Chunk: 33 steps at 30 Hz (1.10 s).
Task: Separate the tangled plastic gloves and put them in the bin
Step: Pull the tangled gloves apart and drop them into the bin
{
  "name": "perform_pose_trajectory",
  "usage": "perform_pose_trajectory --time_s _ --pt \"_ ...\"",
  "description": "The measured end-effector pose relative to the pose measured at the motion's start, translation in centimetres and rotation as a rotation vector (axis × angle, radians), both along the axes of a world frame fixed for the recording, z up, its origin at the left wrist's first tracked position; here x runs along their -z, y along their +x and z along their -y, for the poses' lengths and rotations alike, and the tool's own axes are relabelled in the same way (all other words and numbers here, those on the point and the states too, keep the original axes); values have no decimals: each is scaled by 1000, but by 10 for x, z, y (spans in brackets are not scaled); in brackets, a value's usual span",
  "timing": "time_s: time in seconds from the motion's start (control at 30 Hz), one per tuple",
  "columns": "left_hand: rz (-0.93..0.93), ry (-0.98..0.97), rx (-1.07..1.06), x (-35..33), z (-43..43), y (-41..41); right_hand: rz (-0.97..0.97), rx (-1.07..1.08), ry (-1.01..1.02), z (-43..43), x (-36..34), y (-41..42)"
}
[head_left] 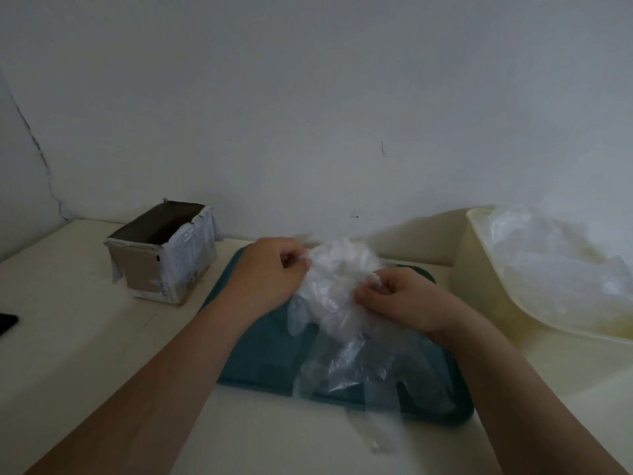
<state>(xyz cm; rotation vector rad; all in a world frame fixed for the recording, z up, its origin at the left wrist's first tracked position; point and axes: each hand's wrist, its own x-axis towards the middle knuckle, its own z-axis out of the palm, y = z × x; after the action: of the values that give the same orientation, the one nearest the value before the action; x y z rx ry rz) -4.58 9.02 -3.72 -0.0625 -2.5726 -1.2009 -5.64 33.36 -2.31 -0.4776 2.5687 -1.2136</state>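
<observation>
Our left hand (270, 269) and right hand (400, 299) pinch the tangled gloves (337, 279) — fingers curled tight — above the teal tray (260, 358).

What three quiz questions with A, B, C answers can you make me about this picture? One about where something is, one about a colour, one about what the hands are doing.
1. Where is the cardboard box?
A. on the tray
B. left of the tray
C. right of the tray

2. What colour is the tray?
A. red
B. teal
C. yellow

3. What are the left hand and right hand doing?
A. pinching the clump of plastic gloves
B. waving in the air
C. holding the cardboard box

Answers: 1 B, the box stands apart, off the tray's left side. 2 B, its bare surface is teal. 3 A, the fingers of both curl into the clump from either side.
</observation>
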Motion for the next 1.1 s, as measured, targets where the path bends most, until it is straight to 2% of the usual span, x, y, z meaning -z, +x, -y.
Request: perform_pose_trajectory --time_s 0.1,0.17,0.23,0.3,0.43,0.57,0.7,0.93,1.1 --pt "-173 86 -121 -13 3 1 -109 -1 -42 1 -1 3" --pt "-275 146 -202 -23 0 6 -163 6 -154 1 -8 4" --pt "-301 194 -203 -31 -3 9 -187 14 -323 0 -20 8" --pt "-262 180 -143 -34 -5 11 -217 3 -391 -1 -32 12" --pt "-204 188 -24 -27 -5 7 -283 -55 -371 -6 -48 22" --pt "-185 102 10 -20 -1 3 -273 -148 -395 -9 -58 32" --pt "-227 -93 143 -20 5 2 -413 -80 -196 -4 -63 34" --pt "-344 73 206 -24 -5 10 -571 16 -53 0 -49 22" --pt "-312 202 196 -25 -12 13 -447 -12 -107 -2 -41 14"
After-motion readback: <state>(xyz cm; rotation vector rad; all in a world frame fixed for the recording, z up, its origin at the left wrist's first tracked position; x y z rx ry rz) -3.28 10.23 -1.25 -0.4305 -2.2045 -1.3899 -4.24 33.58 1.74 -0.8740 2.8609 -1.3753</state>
